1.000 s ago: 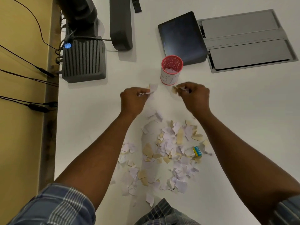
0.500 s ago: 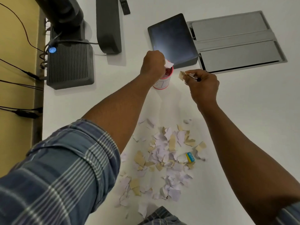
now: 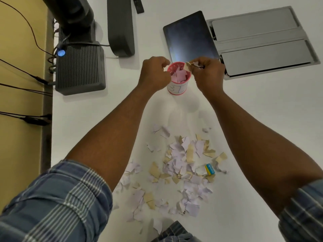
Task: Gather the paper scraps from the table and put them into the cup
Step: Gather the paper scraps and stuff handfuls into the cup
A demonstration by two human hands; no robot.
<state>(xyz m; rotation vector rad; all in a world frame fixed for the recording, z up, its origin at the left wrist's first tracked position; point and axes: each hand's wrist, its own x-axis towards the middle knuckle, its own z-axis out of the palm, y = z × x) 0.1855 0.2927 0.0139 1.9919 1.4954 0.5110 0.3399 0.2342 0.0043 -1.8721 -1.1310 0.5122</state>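
Nearest the cup (image 3: 176, 84), scraps (image 3: 183, 165) litter the tabletop (image 3: 253, 105). Left hand (image 3: 153, 74) beside the rim, fingers curled, holding nothing. Right hand (image 3: 208, 74) pinches a tan scrap (image 3: 187, 66) over the cup's mouth.

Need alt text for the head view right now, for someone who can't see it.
Both hands are at a pink-rimmed paper cup partly filled with scraps: the right hand pinches a tan scrap over the rim, the left hand is curled beside it. A pile of scraps remains on the white table.
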